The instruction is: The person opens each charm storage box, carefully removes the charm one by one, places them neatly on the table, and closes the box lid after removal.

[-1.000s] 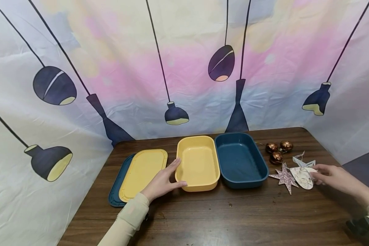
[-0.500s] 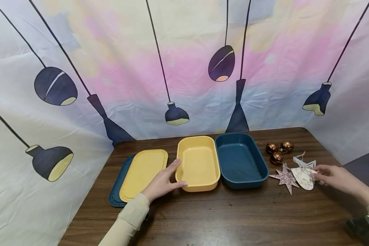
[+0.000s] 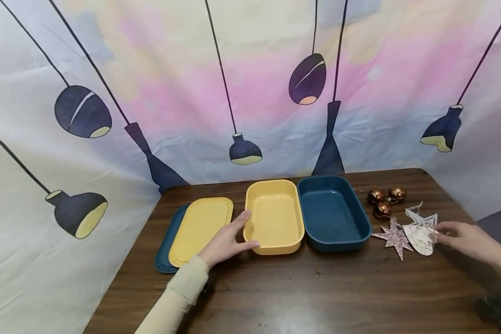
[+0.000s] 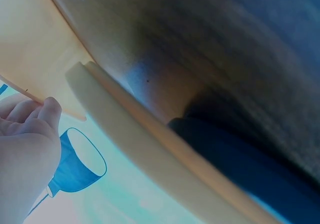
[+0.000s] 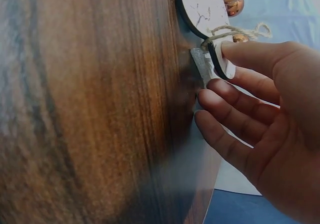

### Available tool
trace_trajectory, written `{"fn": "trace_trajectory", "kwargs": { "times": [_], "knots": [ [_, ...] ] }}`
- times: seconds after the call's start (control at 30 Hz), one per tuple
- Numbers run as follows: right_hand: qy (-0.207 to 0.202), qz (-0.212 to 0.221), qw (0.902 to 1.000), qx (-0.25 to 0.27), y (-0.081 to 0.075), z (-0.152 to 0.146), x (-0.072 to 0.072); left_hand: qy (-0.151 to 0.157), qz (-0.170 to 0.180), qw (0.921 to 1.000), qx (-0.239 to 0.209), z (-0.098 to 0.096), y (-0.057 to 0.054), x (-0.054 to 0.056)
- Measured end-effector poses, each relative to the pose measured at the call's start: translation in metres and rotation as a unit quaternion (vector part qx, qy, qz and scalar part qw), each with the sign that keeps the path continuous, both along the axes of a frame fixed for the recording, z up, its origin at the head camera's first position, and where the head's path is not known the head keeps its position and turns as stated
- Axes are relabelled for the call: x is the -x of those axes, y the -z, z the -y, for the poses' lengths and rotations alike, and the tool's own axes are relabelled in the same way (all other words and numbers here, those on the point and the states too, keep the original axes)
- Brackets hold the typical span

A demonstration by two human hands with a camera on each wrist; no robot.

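White heart point(image 3: 421, 240) is pinched in the right hand point(image 3: 471, 239); a caught string point(image 5: 245, 32) might drag the pink star point(image 3: 395, 238). The left hand point(image 3: 225, 243) spreads against the yellow box point(image 3: 277, 249).

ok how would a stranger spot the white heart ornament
On the brown table, find the dark blue box, then look to its right. The white heart ornament is there, pinched by the right hand. Its rounded, crackle-patterned face sets it apart from its neighbours, the pink glittery star and the pale pointed ornament.
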State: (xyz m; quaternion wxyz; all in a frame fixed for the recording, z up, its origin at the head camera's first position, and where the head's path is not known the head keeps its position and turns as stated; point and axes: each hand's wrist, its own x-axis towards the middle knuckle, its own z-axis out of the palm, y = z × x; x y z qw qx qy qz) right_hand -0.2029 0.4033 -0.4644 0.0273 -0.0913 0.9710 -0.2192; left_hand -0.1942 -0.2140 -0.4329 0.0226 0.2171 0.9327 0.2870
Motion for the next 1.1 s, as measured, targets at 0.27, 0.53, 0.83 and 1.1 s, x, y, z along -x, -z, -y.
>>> {"fn": "trace_trajectory", "kwargs": {
  "times": [0.27,0.53,0.83,1.1],
  "knots": [
    [-0.005,-0.010,0.9997,-0.020,0.001,-0.004,0.001,-0.005,0.006,1.0000,0.002,-0.003,0.003,0.000],
    [-0.011,-0.008,0.9997,-0.018,0.002,-0.007,0.005,-0.002,0.002,1.0000,-0.003,-0.004,0.001,0.001],
    [-0.002,-0.010,0.9998,-0.016,0.002,-0.009,0.006,-0.001,-0.005,1.0000,-0.001,-0.003,0.000,0.001],
    [0.003,-0.005,0.9998,-0.018,0.004,-0.016,0.008,-0.002,-0.003,1.0000,0.001,-0.004,-0.001,0.000]
  ]
}}
